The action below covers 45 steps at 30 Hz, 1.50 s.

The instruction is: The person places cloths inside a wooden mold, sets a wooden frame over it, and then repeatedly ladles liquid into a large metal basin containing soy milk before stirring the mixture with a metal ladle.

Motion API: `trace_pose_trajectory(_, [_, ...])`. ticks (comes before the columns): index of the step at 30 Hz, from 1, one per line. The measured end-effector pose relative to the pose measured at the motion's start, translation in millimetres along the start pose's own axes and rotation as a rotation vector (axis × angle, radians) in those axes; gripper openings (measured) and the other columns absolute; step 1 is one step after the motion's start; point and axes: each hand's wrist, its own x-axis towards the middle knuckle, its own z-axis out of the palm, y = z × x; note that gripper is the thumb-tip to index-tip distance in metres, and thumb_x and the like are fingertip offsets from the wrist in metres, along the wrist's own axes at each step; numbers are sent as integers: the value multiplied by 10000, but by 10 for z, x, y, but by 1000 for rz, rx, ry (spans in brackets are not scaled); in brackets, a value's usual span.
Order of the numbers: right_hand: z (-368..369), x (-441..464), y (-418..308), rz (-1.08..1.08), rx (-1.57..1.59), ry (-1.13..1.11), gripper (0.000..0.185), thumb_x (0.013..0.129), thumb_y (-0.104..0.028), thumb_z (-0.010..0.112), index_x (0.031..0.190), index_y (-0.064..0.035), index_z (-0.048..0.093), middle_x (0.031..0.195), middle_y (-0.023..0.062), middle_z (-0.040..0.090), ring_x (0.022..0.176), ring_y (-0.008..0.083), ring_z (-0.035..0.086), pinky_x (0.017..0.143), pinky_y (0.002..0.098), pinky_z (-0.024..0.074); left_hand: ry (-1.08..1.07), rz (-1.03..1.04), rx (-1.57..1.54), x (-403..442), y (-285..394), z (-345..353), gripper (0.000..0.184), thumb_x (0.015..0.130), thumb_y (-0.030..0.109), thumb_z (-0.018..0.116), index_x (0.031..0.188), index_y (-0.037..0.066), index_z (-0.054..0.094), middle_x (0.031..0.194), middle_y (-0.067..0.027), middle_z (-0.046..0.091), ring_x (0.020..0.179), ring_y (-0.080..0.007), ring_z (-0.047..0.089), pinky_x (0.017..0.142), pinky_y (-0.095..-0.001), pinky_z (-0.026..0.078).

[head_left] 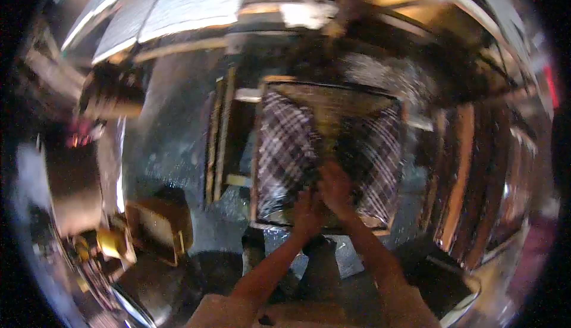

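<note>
In front of me is a square wooden frame (256, 155) with plaid fabric (285, 143) on its left and right sides. Between the plaid parts runs a darker brownish middle (330, 114); blur hides what it is made of. Over the lower middle of this piece, my left hand (307, 212) appears laid flat with its fingers stretched forward. My right hand (335, 186) is just beside it, a little farther forward, over the dark middle. Its fingers are smeared, and I cannot make out anything held in either hand.
Long wooden pieces (458, 179) stand in a row at the right. Narrow slats (220, 137) are left of the frame. A wooden box-like piece (157, 227) sits at lower left, and a large pale sheet (190, 4) lies at upper left.
</note>
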Motion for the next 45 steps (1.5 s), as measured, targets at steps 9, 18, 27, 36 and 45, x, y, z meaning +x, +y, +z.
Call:
trace_pose_trajectory(9, [105, -1352, 404, 445, -468, -5, 612, 837, -330, 594, 1301, 13, 391, 1310, 197, 420, 1205, 342, 400, 1009, 422, 321, 127, -229, -397, -205, -962, -573, 319, 841, 211, 530, 1141, 107, 550, 1076, -138, 594, 950, -325, 589, 793, -407, 482])
trace_pose_trajectory(18, [2328, 1990, -1601, 32, 61, -245, 351, 854, -90, 553, 1191, -3, 509, 1123, 166, 585, 1041, 245, 563, 910, 336, 431, 505, -1415, -665, -1439, -4174, -670, 348, 820, 388, 486, 879, 62, 592, 857, -142, 632, 736, -294, 625, 624, -363, 511])
trace_pose_trajectory(27, [3853, 3959, -2486, 108, -1071, -427, 429, 791, -382, 562, 1054, -52, 634, 1110, 137, 561, 1071, 305, 533, 879, 408, 461, 59, -1228, -1254, -1208, -4752, -605, 432, 818, 370, 522, 1110, 52, 536, 1034, -116, 576, 948, -250, 573, 804, -401, 476])
trace_pose_trajectory(36, [3451, 3603, -2978, 145, -858, -847, 374, 762, -325, 517, 946, -35, 665, 1001, 196, 633, 930, 362, 606, 800, 417, 491, 601, -1800, -1744, -1454, -4343, -1202, 242, 848, 280, 501, 911, 63, 588, 834, -63, 597, 685, -206, 574, 563, -315, 496])
trace_pose_trajectory(45, [2386, 2032, -2991, 35, -352, -950, 419, 843, -371, 466, 812, 27, 593, 776, 260, 604, 789, 425, 606, 684, 520, 463, 503, -1625, -1212, -3546, -3843, -1171, 185, 814, 222, 519, 852, 56, 590, 738, -36, 567, 617, -169, 537, 512, -309, 457])
